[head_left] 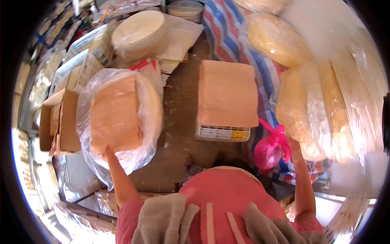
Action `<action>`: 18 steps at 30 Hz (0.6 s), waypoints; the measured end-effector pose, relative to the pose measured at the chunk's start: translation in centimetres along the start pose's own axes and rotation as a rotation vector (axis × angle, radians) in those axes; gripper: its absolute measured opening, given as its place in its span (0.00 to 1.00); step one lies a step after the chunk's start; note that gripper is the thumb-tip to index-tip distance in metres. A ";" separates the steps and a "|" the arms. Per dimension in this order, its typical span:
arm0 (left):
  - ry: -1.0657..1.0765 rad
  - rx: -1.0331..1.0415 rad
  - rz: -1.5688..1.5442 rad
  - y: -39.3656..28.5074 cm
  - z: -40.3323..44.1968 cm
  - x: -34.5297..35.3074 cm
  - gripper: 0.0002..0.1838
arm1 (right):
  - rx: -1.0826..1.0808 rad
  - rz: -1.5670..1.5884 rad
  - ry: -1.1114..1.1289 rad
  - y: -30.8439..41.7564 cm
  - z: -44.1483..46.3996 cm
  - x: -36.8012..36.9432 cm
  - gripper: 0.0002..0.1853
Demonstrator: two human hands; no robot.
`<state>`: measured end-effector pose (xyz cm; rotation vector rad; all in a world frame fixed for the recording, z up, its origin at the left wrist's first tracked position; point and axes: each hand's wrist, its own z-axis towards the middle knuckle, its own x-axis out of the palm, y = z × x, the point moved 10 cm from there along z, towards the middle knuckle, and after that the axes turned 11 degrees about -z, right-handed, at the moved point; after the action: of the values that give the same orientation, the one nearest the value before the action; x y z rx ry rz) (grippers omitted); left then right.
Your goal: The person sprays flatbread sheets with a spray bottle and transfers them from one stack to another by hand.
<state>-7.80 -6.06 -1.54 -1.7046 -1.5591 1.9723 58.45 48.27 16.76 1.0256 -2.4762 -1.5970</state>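
Note:
At the front edge of a stack of orange-brown sheets (118, 110) on the left, my left hand (106, 152) touches the near corner. Its fingers blend into the sheets, so their grip is unclear. The stack lies on clear plastic (87, 95) over a round pale pile (153, 103). My right hand (293, 147) is closed on a bright pink plastic bag (268, 152), to the right of the middle stack. That second stack of orange-brown sheets (227, 93) rests on a box with a printed white and yellow side (223, 133).
An open cardboard box (70, 122) and plastic crates (83, 67) stand at the left. Round pale discs (139, 31) are stacked behind. Striped blue, red and white sheeting (227, 30) runs beside plastic-wrapped yellowish bundles (278, 38) on the right.

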 end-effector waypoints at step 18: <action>1.319 0.692 -0.146 -0.6 -52.2 22.3 0.25 | -0.154 0.199 -0.138 4.8 9.1 -6.7 0.22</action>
<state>24.44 40.19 -8.16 -1.7618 -0.4180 0.6986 58.07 60.40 18.48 0.6481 -2.3999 -1.8141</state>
